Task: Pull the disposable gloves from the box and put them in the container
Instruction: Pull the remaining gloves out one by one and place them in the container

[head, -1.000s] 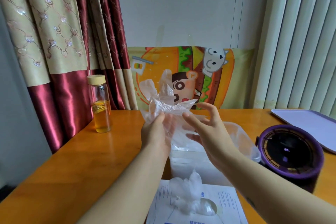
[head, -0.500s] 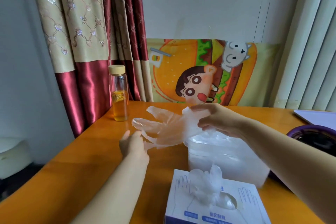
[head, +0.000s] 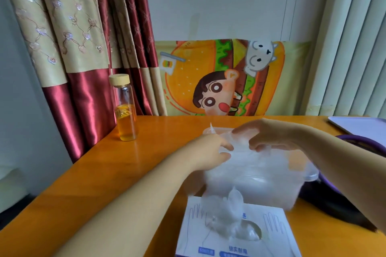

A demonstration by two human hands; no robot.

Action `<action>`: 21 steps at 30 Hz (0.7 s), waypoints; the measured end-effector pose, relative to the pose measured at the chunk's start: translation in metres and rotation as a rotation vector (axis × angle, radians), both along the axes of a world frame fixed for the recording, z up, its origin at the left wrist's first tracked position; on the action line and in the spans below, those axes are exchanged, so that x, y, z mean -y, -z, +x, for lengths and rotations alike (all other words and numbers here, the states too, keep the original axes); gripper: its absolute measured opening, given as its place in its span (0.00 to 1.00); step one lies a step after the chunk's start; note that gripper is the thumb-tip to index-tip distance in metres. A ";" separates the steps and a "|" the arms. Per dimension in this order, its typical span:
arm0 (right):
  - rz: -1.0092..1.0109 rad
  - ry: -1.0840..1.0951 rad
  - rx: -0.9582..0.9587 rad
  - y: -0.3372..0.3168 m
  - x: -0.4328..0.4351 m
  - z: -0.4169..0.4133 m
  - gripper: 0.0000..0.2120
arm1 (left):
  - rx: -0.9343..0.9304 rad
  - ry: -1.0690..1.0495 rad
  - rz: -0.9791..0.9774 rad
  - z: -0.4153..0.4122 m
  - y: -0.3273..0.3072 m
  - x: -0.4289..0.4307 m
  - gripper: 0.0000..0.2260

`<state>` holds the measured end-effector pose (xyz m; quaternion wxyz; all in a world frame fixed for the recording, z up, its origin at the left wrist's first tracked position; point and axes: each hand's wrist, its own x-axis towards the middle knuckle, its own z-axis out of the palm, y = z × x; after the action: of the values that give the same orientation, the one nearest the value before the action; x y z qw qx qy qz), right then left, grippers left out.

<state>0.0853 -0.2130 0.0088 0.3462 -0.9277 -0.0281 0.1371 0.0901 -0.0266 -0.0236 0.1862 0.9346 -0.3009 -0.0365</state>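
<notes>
Over the see-through plastic container (head: 309,175), near the middle of the orange wooden desk (head: 125,169), the person holds one thin clear plastic glove (head: 240,146). The left hand (head: 211,150) pinches one end. The right hand (head: 277,137) curls its fingers round the other end. The glove is stretched between them, just above the open top.

Some things could go wrong from here. The glove is very light and may cling to the fingers, so it could lift back out when the hands let go. Its left end sits close to the rim at 9 o'clock, so it could slide over that side onto the desk. If the two hands pull apart too hard, the thin plastic could rip.

At 6 o'clock from the container stands the white cardboard glove box (head: 271,233), touching or nearly touching it. A crumpled clear glove (head: 229,210) pokes out of its slot. A forearm passing close could drag that one out too soon.

The glass bottle of orange drink (head: 125,115) stands well apart at 10 o'clock, so it looks safe.
</notes>
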 end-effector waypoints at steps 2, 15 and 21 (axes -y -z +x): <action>-0.095 0.085 -0.007 0.002 0.014 -0.007 0.26 | -0.053 0.021 0.136 0.003 -0.006 0.014 0.16; -0.888 0.009 0.123 0.019 0.030 -0.023 0.33 | -0.017 0.084 0.559 0.047 0.009 0.075 0.21; -0.768 -0.093 0.482 0.018 0.025 -0.013 0.22 | 0.212 0.060 0.345 0.045 -0.009 0.076 0.15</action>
<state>0.0724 -0.2377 -0.0097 -0.0458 -0.9920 -0.0965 -0.0669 0.1346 -0.1023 -0.0144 -0.0103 0.9418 -0.3359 0.0054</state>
